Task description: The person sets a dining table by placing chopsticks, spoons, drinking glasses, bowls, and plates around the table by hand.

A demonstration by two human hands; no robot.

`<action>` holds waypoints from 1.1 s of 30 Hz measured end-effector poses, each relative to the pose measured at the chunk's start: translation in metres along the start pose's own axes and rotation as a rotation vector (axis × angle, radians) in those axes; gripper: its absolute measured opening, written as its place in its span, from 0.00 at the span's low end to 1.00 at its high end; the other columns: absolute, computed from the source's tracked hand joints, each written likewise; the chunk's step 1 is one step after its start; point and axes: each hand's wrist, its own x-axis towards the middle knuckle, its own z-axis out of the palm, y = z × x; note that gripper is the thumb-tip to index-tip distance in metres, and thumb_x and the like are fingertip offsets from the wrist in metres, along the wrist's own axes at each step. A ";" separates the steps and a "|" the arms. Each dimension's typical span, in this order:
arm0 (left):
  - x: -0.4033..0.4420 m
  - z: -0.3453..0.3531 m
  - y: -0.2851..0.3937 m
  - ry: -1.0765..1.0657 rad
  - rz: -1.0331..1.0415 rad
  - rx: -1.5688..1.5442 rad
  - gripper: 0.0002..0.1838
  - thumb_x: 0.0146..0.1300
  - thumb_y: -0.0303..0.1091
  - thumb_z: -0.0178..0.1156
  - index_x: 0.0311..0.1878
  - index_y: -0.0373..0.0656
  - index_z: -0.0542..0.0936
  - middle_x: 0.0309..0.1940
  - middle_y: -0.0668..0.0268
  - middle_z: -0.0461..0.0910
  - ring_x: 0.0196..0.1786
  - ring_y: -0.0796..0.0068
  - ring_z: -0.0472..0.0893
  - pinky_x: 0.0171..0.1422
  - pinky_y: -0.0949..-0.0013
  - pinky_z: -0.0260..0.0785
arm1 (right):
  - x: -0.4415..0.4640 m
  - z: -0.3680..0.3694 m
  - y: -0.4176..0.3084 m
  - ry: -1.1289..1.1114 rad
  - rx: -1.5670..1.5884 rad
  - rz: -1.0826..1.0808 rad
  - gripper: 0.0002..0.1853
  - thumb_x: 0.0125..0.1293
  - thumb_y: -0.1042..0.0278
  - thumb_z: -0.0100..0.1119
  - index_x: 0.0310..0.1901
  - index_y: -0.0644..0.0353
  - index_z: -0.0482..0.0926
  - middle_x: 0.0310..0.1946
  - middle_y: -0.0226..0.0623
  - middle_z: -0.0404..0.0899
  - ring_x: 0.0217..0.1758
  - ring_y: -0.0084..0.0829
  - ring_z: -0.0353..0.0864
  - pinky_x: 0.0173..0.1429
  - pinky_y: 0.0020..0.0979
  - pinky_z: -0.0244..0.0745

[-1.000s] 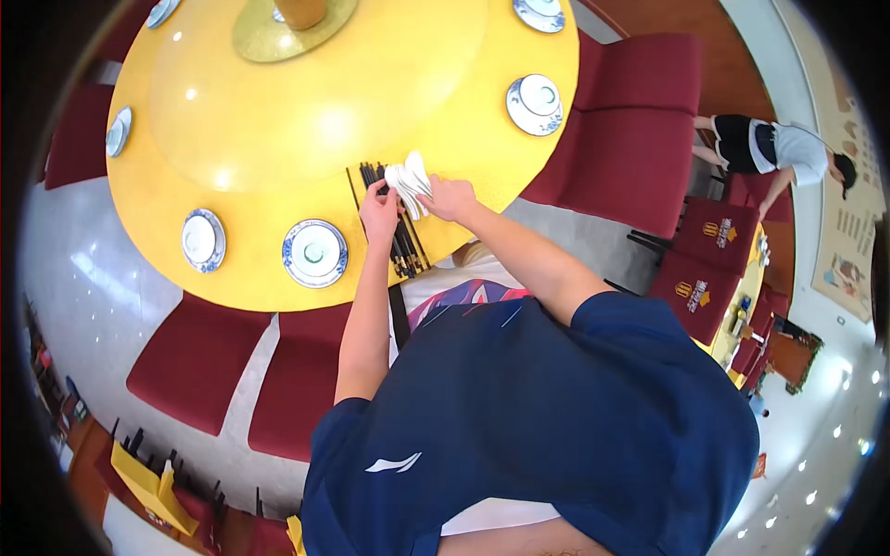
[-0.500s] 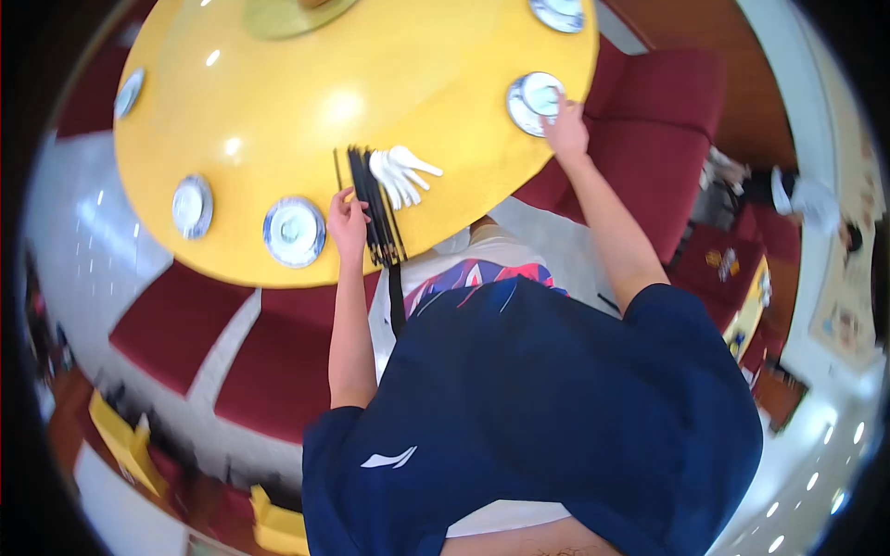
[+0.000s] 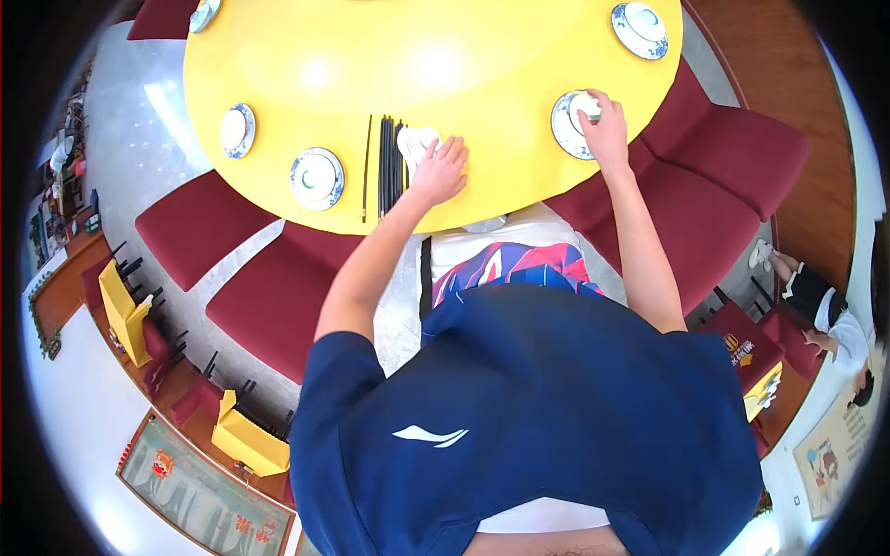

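My left hand (image 3: 439, 173) lies over the white spoons (image 3: 409, 146), fingers stretched out and covering part of them. Left of the spoons is a row of black chopsticks (image 3: 390, 167), laid side by side. One single chopstick (image 3: 367, 171) lies a little apart from the row. At the right, my right hand (image 3: 605, 132) pinches a small white cup (image 3: 585, 103) by its edge, thumb on the near side. The cup is over a blue-and-white plate (image 3: 563, 132); whether it is lifted I cannot tell.
The round yellow table (image 3: 501, 176) also bears plates with stacked bowls, such as a near-left setting (image 3: 317, 179), a left setting (image 3: 237, 131) and a far-right setting (image 3: 640, 31). Dark red chairs (image 3: 691, 213) ring its edge. Another person (image 3: 830, 320) is at the far right.
My left hand has left the chopsticks and moved right onto the spoons. My right hand stays at the same setting, fingers now closed on the cup. The view has shifted.
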 end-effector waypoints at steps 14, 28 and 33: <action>-0.007 -0.002 -0.025 0.118 -0.001 -0.333 0.19 0.54 0.28 0.57 0.51 0.36 0.77 0.58 0.49 0.72 0.58 0.53 0.73 0.65 0.55 0.63 | -0.007 0.199 -0.092 -0.230 -0.052 -0.063 0.26 0.53 0.63 0.65 0.53 0.56 0.68 0.51 0.50 0.68 0.48 0.50 0.77 0.54 0.43 0.75; -0.176 -0.031 -0.182 0.423 -0.801 -0.300 0.28 0.53 0.34 0.68 0.58 0.43 0.73 0.58 0.47 0.69 0.61 0.47 0.68 0.62 0.54 0.63 | -0.058 0.195 -0.081 -0.168 -0.093 0.018 0.35 0.56 0.65 0.65 0.64 0.62 0.62 0.53 0.56 0.69 0.34 0.35 0.81 0.46 0.33 0.77; -0.181 -0.032 -0.207 0.434 -0.582 -0.534 0.24 0.54 0.29 0.67 0.56 0.43 0.76 0.53 0.51 0.74 0.58 0.50 0.71 0.63 0.55 0.64 | -0.123 0.129 -0.041 -0.097 -0.160 0.061 0.33 0.57 0.67 0.63 0.64 0.63 0.62 0.53 0.56 0.68 0.32 0.35 0.79 0.45 0.33 0.77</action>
